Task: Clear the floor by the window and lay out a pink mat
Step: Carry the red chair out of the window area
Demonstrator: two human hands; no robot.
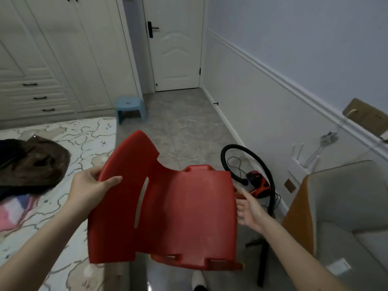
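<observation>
Grey tiled floor (189,127) runs ahead of us toward a closed white door (176,49), with a bed (84,139) on our left and a pale wall on our right.

We hold a red plastic chair shell (168,206) up in the air in front of us, above the floor strip between the bed and a grey armchair (346,206). Its seat faces us and its curved back tips away to the upper left; a narrow slot shows in the fold between the two.

Our left hand (92,185) grips the left edge of the shell, with the thumb pressed on the near face and the fingers (94,172) curled round behind the edge. Our right hand (249,208) is at the shell's right edge with its fingers (246,194) loosely spread; we cannot tell whether they touch the plastic or only lie just beside it.

We see no pink mat in this view.

Beyond the shell's right edge, a black hose (262,164) loops up from a red appliance (258,183) on the floor against the wall. Farther off, a small blue stool (130,108) stands near the white wardrobe (52,59). Dark brown clothing (31,162) lies heaped on the patterned bedcover at our left.
</observation>
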